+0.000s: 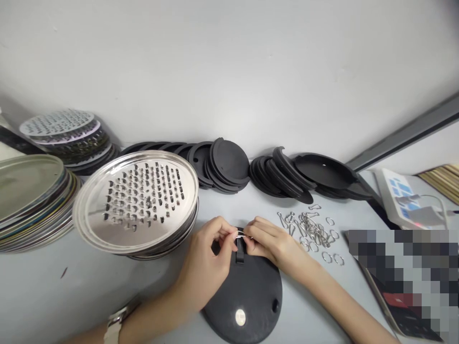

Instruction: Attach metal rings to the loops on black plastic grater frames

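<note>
A round black plastic disc (247, 296) lies on the table in front of me, with a small strap-like tab (240, 253) at its far edge, a hole and a pale round sticker. At that tab, my left hand (213, 258) pinches one side of a thin metal ring (241, 233). My right hand (274, 241) pinches the ring's other side and touches the disc's edge. Fingers partly cover the ring, so I cannot tell whether it passes through the tab. Right of my right hand lies a loose pile of metal rings and clips (311, 229).
A stack of round metal grater plates (93, 224) stands at left, with more round plates (32, 191) and another grater stack (60, 124) beyond. Black discs (229, 160) and curved black pieces (283, 174) line the wall. A white box with a cable (394, 191) and a partly blurred dark device (401, 301) are at right.
</note>
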Demonstrator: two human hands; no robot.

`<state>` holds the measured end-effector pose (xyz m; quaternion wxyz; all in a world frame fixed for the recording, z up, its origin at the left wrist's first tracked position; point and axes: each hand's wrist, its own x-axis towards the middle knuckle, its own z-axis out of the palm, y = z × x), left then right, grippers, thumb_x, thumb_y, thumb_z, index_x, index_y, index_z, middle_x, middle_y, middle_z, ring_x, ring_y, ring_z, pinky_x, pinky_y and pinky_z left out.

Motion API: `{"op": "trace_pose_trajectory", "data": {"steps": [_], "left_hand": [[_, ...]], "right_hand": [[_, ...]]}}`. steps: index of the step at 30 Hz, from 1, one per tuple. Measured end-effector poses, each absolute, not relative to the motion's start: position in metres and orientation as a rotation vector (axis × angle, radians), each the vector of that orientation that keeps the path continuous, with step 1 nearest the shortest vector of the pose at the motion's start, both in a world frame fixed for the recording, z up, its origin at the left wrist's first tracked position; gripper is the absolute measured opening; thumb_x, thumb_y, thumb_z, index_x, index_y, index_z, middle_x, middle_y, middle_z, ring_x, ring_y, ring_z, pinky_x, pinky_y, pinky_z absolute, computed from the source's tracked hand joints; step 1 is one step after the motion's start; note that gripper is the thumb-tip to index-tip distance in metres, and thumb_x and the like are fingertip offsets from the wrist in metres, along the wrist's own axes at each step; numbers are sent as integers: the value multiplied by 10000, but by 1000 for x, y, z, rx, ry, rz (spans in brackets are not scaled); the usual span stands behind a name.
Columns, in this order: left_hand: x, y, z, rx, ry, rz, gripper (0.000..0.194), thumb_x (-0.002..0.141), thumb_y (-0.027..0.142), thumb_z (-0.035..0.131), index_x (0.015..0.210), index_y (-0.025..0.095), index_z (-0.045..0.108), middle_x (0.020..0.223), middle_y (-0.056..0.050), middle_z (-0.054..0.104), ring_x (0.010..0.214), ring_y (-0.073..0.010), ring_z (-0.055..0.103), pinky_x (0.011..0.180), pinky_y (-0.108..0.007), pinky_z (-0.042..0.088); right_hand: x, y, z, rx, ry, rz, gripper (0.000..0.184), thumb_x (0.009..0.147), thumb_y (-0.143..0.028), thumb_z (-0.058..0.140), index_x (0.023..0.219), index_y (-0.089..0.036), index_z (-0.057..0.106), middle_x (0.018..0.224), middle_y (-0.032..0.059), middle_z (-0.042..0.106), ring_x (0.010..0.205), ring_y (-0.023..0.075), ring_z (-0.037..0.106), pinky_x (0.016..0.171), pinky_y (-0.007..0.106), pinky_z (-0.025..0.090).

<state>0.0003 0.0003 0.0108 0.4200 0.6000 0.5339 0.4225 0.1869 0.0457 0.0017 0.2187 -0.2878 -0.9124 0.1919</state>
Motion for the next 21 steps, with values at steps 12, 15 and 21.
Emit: {"op": "trace_pose_trajectory", "data": {"steps": [12,15,21], "left_hand": [[6,10,11,1839,1502,1025,195,907,61,463,770,184,527,746,15,537,729,-142,550,679,-262,405],[6,11,11,1871,1512,1012,206,907,51,467,764,185,529,745,22,531,718,-134,541,668,-257,397],[6,10,12,1904,1542,964,199,907,56,481,771,181,555,768,12,553,761,-153,538,700,-285,400]], "right_hand": [[187,60,9,-813,-2717,124,297,1014,-215,352,756,-181,496,678,12,480,682,164,478,619,283,409],[187,62,12,-792,-2818,-31,284,1011,-196,342,783,-176,509,682,13,505,682,172,510,617,293,424],[185,64,18,-809,-2934,-66,200,984,-174,417,807,-169,512,697,11,533,674,173,558,601,291,441]]}}
